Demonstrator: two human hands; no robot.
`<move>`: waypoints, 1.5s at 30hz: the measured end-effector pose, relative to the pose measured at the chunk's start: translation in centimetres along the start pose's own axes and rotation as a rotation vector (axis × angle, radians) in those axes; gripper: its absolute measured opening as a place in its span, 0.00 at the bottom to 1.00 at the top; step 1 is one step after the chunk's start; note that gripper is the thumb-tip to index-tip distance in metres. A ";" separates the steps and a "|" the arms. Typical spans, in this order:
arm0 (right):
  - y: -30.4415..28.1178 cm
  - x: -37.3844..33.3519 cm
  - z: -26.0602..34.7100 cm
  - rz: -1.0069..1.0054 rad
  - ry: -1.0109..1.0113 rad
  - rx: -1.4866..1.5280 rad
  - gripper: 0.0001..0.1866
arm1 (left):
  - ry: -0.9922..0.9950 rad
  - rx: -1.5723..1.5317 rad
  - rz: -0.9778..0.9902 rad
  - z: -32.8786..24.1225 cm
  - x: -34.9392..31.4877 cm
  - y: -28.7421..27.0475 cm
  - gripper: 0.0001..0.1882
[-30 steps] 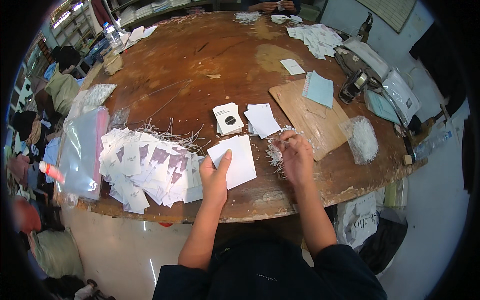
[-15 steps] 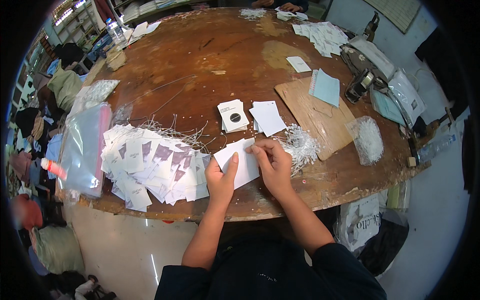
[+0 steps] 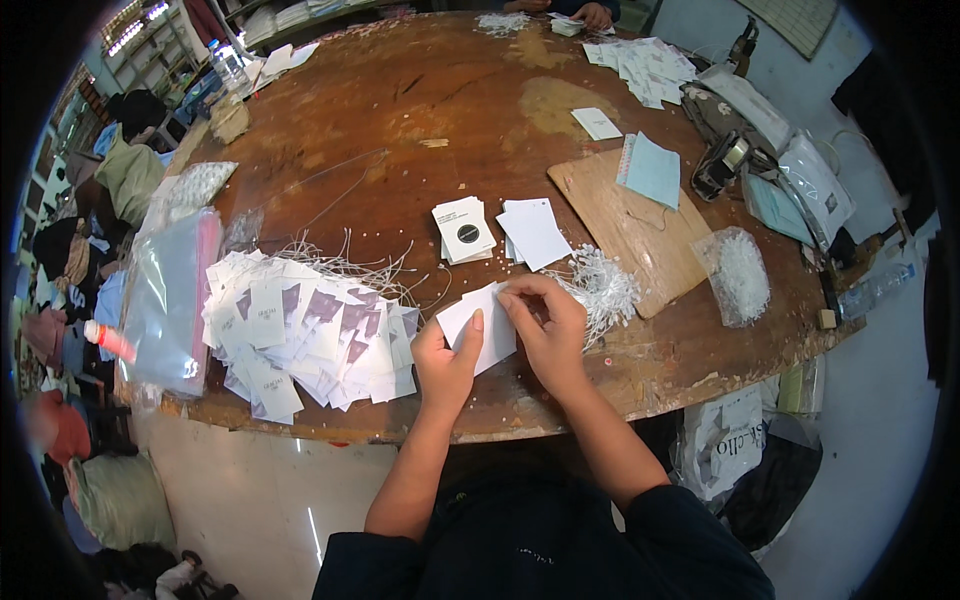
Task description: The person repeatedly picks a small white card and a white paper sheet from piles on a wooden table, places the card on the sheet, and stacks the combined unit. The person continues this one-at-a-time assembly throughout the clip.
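Near the table's front edge I hold white paper hang tags, blank side up. My left hand is closed on their left side, thumb flat on top. My right hand pinches their upper right corner between thumb and fingertips; any string there is too small to make out. Just beyond lie a stack of printed tags with a black round mark and a stack of plain white tags. A bundle of white tag strings lies beside my right hand. Left of my left hand spreads a heap of strung tags.
Clear plastic bags and a small red-and-white bottle are at the left edge. To the right are a wooden board, a light blue notebook and a bag of white strings. Another person's hands work at the far edge.
My right fingers have shifted slightly at the tags' upper corner and curl closer to it. The held tags have tilted a little. The far person's hands have moved slightly.
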State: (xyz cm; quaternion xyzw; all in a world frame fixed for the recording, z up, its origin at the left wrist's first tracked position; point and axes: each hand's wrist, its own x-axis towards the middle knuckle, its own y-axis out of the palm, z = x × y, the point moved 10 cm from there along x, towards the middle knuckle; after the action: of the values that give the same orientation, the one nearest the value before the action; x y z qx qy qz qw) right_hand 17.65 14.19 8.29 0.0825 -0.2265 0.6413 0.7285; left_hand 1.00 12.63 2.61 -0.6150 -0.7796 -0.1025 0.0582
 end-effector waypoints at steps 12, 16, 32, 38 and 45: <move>0.3 -0.1 1.4 0.054 -0.152 -0.195 0.06 | 0.350 0.334 0.002 -3.9 -0.4 0.8 0.10; 0.0 0.3 -1.0 0.075 0.138 0.091 0.08 | 0.651 0.617 0.027 -6.5 -1.4 2.1 0.11; -4.5 6.7 -5.5 -0.019 0.264 -0.206 0.09 | 0.757 1.369 -0.058 -9.2 -2.2 -2.3 0.15; -3.5 6.7 -4.0 -0.024 -0.097 -0.859 0.18 | 0.243 1.607 -0.224 -9.2 4.7 -11.2 0.21; -2.1 4.8 -6.3 0.111 0.016 -1.014 0.23 | 0.523 1.235 0.165 -6.9 8.1 -0.2 0.33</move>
State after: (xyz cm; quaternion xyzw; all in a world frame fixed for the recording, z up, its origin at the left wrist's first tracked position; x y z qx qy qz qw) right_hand 21.49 20.75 5.21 -0.2986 -0.5077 0.4890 0.6434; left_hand -1.38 18.71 11.05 -0.4814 -0.6058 0.2210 0.5936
